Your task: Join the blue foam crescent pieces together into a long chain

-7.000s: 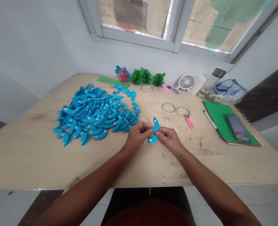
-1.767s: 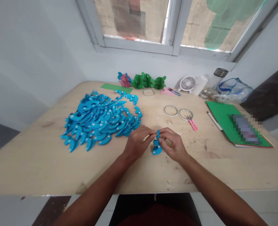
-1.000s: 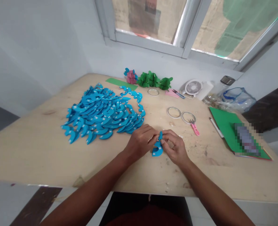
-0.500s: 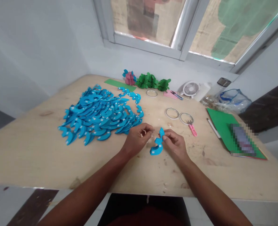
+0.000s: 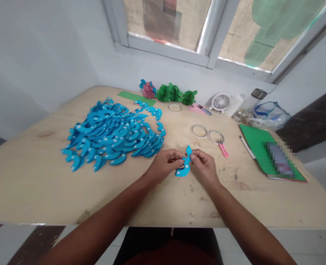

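Observation:
Between my hands is a curved blue paper cutout with small white squares on it and a pointed tip at the top. My right hand pinches its upper right edge. The thumb and fingers of my left hand are closed at its left edge; how firmly they grip is hard to see. To the left spreads a large heap of similar blue paper cutouts, many bearing white squares.
Metal rings and pink-handled thread snips lie beyond my right hand. Green folded-paper shapes, a pink one and a small white fan stand by the wall. Green sheets and a pen are at right.
My left hand has moved right to the blue cutout, its fingers now at the cutout's left edge. My right hand keeps its pinch. The whole view has shifted slightly.

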`<action>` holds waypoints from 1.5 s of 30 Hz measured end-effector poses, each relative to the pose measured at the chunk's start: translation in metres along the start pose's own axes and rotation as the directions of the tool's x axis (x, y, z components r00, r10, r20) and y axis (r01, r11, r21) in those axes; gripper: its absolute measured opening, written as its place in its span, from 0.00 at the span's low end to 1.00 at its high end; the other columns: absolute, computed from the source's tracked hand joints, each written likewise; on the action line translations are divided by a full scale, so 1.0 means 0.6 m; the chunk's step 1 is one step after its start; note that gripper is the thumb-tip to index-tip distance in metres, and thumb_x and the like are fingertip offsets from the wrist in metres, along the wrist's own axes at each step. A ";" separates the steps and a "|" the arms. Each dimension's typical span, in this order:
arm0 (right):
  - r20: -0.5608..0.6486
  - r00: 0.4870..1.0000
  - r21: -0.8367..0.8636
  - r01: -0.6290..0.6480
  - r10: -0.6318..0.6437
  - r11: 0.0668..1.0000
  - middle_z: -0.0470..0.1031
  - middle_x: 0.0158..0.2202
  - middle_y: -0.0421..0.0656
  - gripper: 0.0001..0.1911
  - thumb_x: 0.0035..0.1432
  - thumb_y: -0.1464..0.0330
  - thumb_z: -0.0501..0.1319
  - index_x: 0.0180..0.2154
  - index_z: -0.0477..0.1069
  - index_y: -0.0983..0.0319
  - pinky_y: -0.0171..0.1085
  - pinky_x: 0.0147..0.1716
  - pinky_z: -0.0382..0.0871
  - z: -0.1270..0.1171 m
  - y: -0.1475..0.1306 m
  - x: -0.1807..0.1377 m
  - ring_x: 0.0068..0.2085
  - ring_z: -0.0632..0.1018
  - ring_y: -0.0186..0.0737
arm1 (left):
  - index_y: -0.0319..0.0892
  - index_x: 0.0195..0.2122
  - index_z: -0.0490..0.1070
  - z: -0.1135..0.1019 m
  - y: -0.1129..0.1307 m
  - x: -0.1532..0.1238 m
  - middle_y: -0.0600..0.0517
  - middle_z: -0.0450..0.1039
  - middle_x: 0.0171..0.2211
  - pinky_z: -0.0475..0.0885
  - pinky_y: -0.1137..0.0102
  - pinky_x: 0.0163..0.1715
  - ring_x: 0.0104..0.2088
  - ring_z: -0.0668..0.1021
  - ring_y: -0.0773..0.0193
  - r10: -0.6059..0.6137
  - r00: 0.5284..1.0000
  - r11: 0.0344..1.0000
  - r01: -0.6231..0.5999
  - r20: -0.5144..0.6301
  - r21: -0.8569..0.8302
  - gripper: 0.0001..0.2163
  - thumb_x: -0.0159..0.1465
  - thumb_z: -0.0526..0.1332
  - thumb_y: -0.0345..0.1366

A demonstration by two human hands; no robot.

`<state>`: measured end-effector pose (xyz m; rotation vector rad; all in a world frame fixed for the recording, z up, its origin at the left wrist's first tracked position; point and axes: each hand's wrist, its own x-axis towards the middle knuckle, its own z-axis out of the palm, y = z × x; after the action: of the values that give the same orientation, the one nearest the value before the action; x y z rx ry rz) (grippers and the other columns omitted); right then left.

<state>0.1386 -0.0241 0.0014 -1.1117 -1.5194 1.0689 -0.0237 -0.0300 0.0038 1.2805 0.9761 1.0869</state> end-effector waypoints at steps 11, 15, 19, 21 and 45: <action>0.139 0.982 0.021 -0.129 0.125 0.991 0.70 0.25 0.39 0.08 0.51 0.64 0.60 0.28 0.71 0.62 0.33 0.28 0.62 0.007 0.009 -0.003 0.27 0.69 0.34 | 0.38 0.29 0.74 0.001 -0.001 0.000 0.52 0.75 0.23 0.71 0.71 0.27 0.25 0.75 0.66 -0.098 0.970 0.985 0.062 -0.222 -0.161 0.06 0.51 0.64 0.34; 0.157 0.981 0.015 -0.120 0.116 0.993 0.65 0.22 0.37 0.07 0.50 0.65 0.61 0.26 0.69 0.63 0.32 0.25 0.58 0.008 0.013 -0.003 0.24 0.65 0.31 | 0.38 0.29 0.73 0.007 -0.004 -0.002 0.52 0.74 0.23 0.72 0.71 0.27 0.24 0.75 0.66 -0.090 0.970 0.989 0.061 -0.226 -0.132 0.06 0.52 0.63 0.35; 0.137 0.984 0.007 -0.114 0.112 0.993 0.61 0.21 0.36 0.06 0.50 0.66 0.60 0.26 0.68 0.63 0.32 0.24 0.55 0.008 0.019 -0.002 0.23 0.62 0.30 | 0.40 0.38 0.72 0.007 -0.009 -0.005 0.52 0.74 0.28 0.72 0.71 0.27 0.26 0.75 0.66 0.119 0.945 0.991 -0.094 -0.304 0.095 0.10 0.54 0.62 0.34; 0.132 0.984 0.014 -0.119 0.116 0.993 0.60 0.21 0.36 0.07 0.51 0.66 0.60 0.26 0.68 0.63 0.32 0.23 0.55 0.008 0.022 -0.001 0.23 0.61 0.30 | 0.42 0.39 0.72 0.006 -0.010 -0.008 0.51 0.75 0.32 0.72 0.70 0.30 0.30 0.76 0.65 0.374 0.867 0.893 -0.240 -0.329 0.381 0.10 0.55 0.62 0.33; 0.090 0.996 -0.210 -0.001 0.021 0.978 0.63 0.20 0.36 0.03 0.49 0.71 0.57 0.25 0.68 0.62 0.31 0.23 0.58 0.008 0.022 -0.005 0.23 0.64 0.32 | 0.41 0.27 0.71 -0.003 -0.017 0.001 0.50 0.75 0.26 0.68 0.68 0.31 0.28 0.74 0.64 0.713 0.672 0.263 -0.524 0.202 0.810 0.07 0.61 0.57 0.30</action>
<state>0.1362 -0.0250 -0.0127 -1.2303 -1.7319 0.9952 -0.0248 -0.0288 -0.0063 2.5826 1.2342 1.4380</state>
